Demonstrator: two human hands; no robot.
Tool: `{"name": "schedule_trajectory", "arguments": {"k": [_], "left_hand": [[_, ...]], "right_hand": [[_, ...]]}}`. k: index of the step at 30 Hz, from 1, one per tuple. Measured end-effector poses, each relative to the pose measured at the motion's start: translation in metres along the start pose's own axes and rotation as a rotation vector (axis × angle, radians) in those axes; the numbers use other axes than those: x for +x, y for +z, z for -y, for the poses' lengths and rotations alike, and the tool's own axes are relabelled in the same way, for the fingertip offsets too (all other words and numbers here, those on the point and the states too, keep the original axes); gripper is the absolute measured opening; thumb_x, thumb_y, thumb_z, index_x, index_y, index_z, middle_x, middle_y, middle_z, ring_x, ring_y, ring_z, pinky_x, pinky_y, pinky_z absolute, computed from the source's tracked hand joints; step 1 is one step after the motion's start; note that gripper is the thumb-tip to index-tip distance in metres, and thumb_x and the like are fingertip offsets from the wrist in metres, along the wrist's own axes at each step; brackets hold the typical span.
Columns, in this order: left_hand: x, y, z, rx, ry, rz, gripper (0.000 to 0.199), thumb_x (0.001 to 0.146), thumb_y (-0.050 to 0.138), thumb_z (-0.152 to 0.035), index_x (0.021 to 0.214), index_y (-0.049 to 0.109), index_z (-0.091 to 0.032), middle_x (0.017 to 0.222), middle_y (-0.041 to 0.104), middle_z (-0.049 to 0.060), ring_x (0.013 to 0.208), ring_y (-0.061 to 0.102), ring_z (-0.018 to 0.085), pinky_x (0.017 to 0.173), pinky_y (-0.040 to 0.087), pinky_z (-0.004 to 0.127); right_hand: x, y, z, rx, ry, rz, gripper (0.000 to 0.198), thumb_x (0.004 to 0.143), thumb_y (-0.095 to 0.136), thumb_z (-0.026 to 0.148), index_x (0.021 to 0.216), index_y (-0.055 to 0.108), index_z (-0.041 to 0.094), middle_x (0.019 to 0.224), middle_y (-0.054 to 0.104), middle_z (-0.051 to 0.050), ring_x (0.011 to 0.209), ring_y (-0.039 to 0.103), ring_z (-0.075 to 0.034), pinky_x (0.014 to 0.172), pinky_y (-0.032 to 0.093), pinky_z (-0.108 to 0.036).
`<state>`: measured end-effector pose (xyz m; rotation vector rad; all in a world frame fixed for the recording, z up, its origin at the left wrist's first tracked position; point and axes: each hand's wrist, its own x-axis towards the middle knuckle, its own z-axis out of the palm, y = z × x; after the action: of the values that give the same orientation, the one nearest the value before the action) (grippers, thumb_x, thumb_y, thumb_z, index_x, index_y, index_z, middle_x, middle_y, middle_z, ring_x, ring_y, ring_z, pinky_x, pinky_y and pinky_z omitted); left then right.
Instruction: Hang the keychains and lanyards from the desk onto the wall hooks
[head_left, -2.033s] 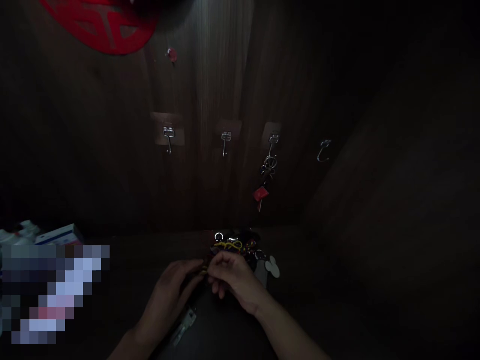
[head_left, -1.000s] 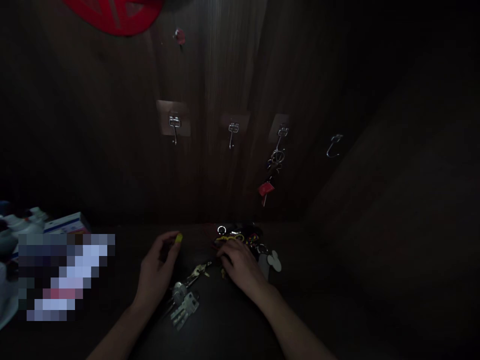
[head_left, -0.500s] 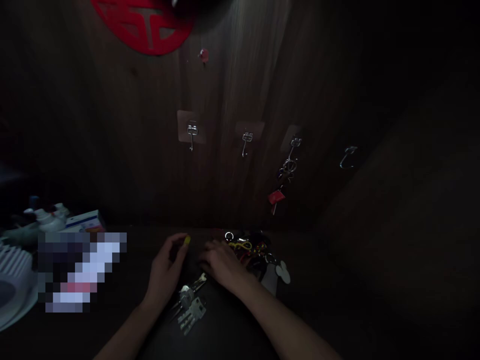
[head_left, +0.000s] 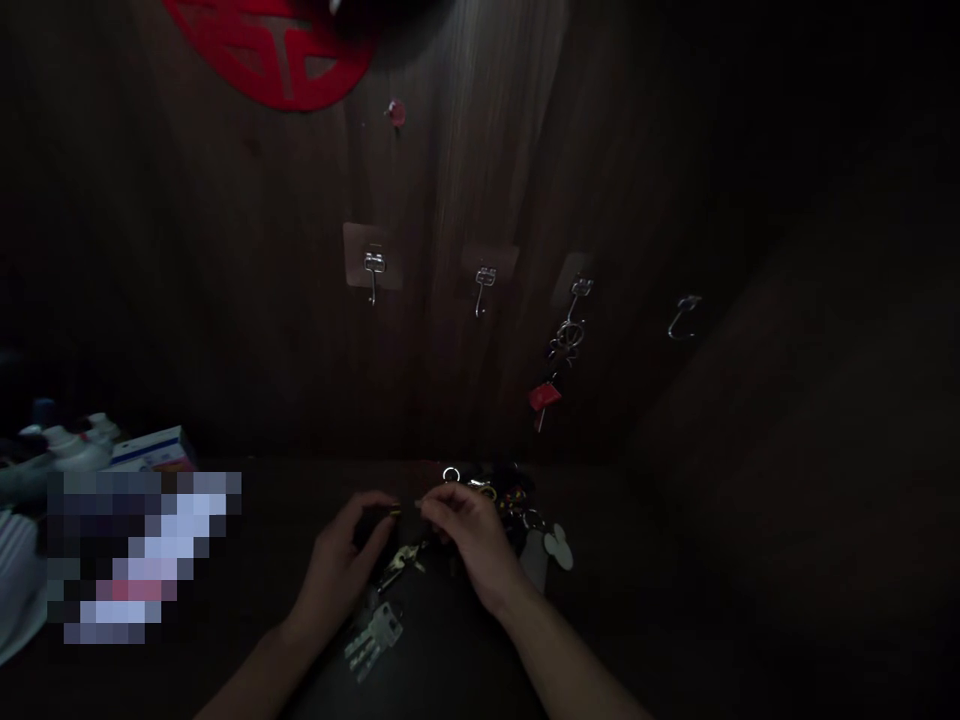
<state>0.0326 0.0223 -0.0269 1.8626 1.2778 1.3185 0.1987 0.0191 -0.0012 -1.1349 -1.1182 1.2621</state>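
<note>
My left hand (head_left: 346, 550) pinches a small yellow piece (head_left: 395, 512) between thumb and fingertips; its kind does not show. Opposite it, my right hand (head_left: 466, 530) has its thumb and forefinger pressed together on a tiny pale bit that is too dark to name. A small gap parts the two hands' fingertips. Below them on the dark surface lie some loose keys (head_left: 399, 566) and a fanned bunch of keys (head_left: 375, 638). Behind my right hand is a heap of key rings and cords (head_left: 517, 497), partly hidden by the hand.
Metal hooks (head_left: 481, 290) line the dark wooden wall; from one hang rings and a red tag (head_left: 544, 397). A pale rounded tag (head_left: 558, 547) lies right of the heap. Bottles (head_left: 73, 447) and a box (head_left: 154, 450) stand at the left. A red round ornament (head_left: 300, 90) hangs above.
My right hand has drawn back from beside the heap, and its fingertips are now pinched. My left hand has moved right and slightly down with the yellow piece. The view has shifted slightly.
</note>
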Motion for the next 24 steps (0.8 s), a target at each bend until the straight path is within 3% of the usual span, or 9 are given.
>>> {"name": "schedule_trajectory", "arguments": {"k": [12, 24], "left_hand": [[-0.005, 0.002, 0.004, 0.082, 0.092, 0.066, 0.015, 0.083, 0.053, -0.030, 0.094, 0.063, -0.026, 0.090, 0.072, 0.000, 0.085, 0.068, 0.019, 0.078, 0.054, 0.030], [-0.008, -0.003, 0.006, 0.153, 0.305, 0.051, 0.016, 0.086, 0.053, -0.032, 0.097, 0.065, -0.027, 0.092, 0.074, 0.002, 0.083, 0.070, 0.019, 0.075, 0.056, 0.030]], "right_hand": [[-0.007, 0.009, -0.009, 0.046, 0.065, 0.032, 0.023, 0.062, 0.070, 0.039, 0.065, 0.063, 0.017, 0.057, 0.050, 0.004, 0.054, 0.040, -0.009, 0.050, 0.029, -0.021], [-0.009, 0.009, -0.006, 0.055, 0.100, 0.033, 0.025, 0.059, 0.072, 0.037, 0.059, 0.055, 0.018, 0.051, 0.048, 0.007, 0.048, 0.040, -0.008, 0.047, 0.031, -0.021]]}}
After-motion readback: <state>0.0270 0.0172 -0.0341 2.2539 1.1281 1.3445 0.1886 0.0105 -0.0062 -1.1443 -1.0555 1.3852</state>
